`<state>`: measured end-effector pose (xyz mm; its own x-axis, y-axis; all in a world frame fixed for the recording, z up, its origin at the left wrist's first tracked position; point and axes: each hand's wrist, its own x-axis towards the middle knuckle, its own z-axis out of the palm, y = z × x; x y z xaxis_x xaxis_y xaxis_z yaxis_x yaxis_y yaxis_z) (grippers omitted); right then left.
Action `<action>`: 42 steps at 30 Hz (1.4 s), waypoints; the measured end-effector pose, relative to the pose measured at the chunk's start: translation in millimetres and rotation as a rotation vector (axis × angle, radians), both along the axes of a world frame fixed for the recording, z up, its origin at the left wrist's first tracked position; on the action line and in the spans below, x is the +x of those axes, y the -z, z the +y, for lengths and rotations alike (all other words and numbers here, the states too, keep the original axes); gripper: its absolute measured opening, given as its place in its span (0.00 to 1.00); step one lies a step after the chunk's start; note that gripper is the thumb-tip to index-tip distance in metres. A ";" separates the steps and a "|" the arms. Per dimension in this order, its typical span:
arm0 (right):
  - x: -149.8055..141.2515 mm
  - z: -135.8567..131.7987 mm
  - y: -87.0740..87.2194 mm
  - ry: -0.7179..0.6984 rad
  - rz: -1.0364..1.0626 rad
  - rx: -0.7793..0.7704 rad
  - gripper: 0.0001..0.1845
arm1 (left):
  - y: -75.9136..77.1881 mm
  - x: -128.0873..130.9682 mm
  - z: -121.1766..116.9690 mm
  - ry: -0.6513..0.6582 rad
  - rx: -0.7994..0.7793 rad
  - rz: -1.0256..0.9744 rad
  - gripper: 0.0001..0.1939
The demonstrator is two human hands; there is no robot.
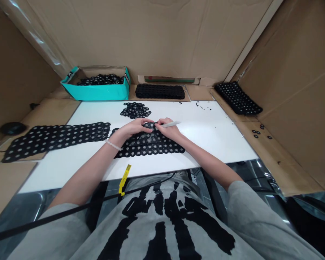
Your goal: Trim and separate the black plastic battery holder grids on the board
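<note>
- Two bare hands meet over a black perforated sheet [148,148], fingertips nearly touching. The right hand [170,133] is closed around a white pen-like stick [170,124], its tip pointing in among the holes; whether it is a marker or a pick is too small to tell.
- The left hand [135,127] lies curled over the sheet's upper edge, pressing on it or pinching it; the fingers hide which. A pale beaded bracelet [113,145] circles that wrist.
- Directly under both palms, the sheet spreads toward the body, its lower edge scalloped. The part beneath the fingers is hidden.
- Just beyond the fingertips lies a loose heap of black rings [135,110], not yet in any row.
- Left of the grip, a long black perforated strip [54,141] runs off the white board [219,144] onto cardboard.
- Farther ahead sit a teal box [97,93] half filled with black rings [100,80] and a dense black block [159,91].
- Far right of the grip, a perforated black panel [237,98] rests on cardboard, with a few stray rings [260,131] nearer the hands.
- How many rings each piece holds, and whether the box's contents are sorted, cannot be made out.
</note>
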<state>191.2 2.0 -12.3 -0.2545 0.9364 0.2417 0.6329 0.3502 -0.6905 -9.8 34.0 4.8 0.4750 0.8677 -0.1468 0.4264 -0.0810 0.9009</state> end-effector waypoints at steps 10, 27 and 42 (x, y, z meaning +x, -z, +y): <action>31.3 5.0 -51.8 0.041 0.070 -0.218 0.09 | 2.0 11.0 -8.1 0.098 0.303 0.242 0.20; 5.8 -1.3 4.0 0.081 0.177 -0.124 0.17 | 10.5 13.0 -7.1 -0.018 0.028 0.066 0.20; 7.8 3.1 8.3 0.051 0.200 -0.190 0.16 | 6.2 7.1 -1.1 0.059 0.216 0.242 0.26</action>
